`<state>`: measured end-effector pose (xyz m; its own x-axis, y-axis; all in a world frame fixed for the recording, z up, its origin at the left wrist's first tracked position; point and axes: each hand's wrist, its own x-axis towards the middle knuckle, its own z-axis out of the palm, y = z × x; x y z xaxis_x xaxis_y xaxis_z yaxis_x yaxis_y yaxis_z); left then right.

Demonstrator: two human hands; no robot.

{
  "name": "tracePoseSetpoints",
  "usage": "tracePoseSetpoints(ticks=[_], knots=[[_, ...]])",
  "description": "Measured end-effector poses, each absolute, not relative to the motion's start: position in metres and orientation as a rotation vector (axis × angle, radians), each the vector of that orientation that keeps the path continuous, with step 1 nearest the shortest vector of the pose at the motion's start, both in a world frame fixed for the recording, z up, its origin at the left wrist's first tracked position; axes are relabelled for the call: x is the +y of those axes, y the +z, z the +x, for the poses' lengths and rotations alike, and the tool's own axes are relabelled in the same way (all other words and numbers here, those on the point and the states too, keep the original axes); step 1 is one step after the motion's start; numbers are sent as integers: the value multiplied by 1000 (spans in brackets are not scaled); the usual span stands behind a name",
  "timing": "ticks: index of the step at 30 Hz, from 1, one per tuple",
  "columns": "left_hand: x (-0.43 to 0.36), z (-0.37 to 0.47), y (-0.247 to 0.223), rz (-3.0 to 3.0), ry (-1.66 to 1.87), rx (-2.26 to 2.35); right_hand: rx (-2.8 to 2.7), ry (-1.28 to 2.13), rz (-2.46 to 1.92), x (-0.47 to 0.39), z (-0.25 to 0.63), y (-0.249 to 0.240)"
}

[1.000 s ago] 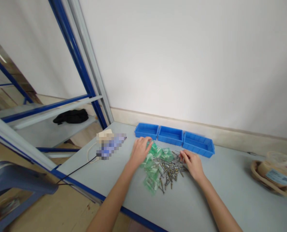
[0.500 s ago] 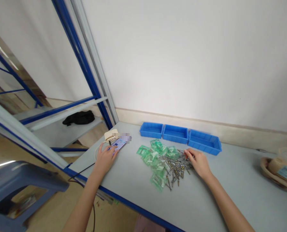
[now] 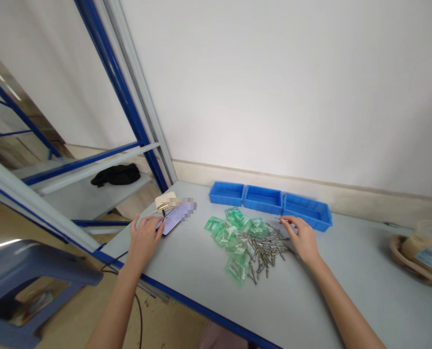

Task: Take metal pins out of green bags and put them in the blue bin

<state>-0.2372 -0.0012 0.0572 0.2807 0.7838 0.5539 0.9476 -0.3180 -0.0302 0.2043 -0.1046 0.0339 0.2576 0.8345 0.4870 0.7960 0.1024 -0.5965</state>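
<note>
My right hand [image 3: 303, 240] pinches a thin metal bit [image 3: 277, 218] between thumb and fingertips, just above the right side of a loose pile. That pile of slim metal bits [image 3: 265, 249], some with brassy ends, lies on the grey table [image 3: 201, 271]. Small green plastic bags [image 3: 225, 235] with bits inside lie along its left side. My left hand [image 3: 144, 242] is open with loosely bent fingers, by the near left edge of a phone [image 3: 174, 220] with a lit lilac screen. Its thumb is close to the phone; whether it touches I cannot tell.
Blue plastic trays [image 3: 263, 199] stand in a row behind the pile, near the wall. A cream-coloured box [image 3: 165, 199] sits behind the phone. At the right is a brown basket [image 3: 408, 259] with a labelled roll. A blue-grey stool [image 3: 38, 286] stands on the floor at left.
My left hand has drawn back left off the phone screen, uncovering more of it. My right hand has lifted slightly from the pile with a bit in its fingertips.
</note>
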Motion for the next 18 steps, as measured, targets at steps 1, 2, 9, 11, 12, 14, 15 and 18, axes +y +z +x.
tracePoseSetpoints(ticks=[1, 2, 9, 11, 12, 14, 15, 18], knots=[[0, -238, 56, -2204, -645, -1576, -1498, 64, -1667, -104, 206, 34], [1, -239, 55, -2223, -643, -1582, -1480, 76, -1662, -104, 208, 34], [15, -244, 43, -2482, -603, -1691, -1496, 86, -1654, -103, 210, 31], [17, -246, 41, -2491, -627, -1755, -1526, 51, -1651, -103, 210, 30], [19, -247, 40, -2495, -639, -1778, -1540, 30, -1647, -103, 210, 30], [22, -250, 39, -2510, -661, -1805, -1562, -12, -1633, -102, 212, 30], [23, -252, 39, -2520, -674, -1814, -1566, -35, -1628, -102, 213, 30], [29, -258, 37, -2533, -753, -1826, -1534, -131, -1645, -97, 219, 31]])
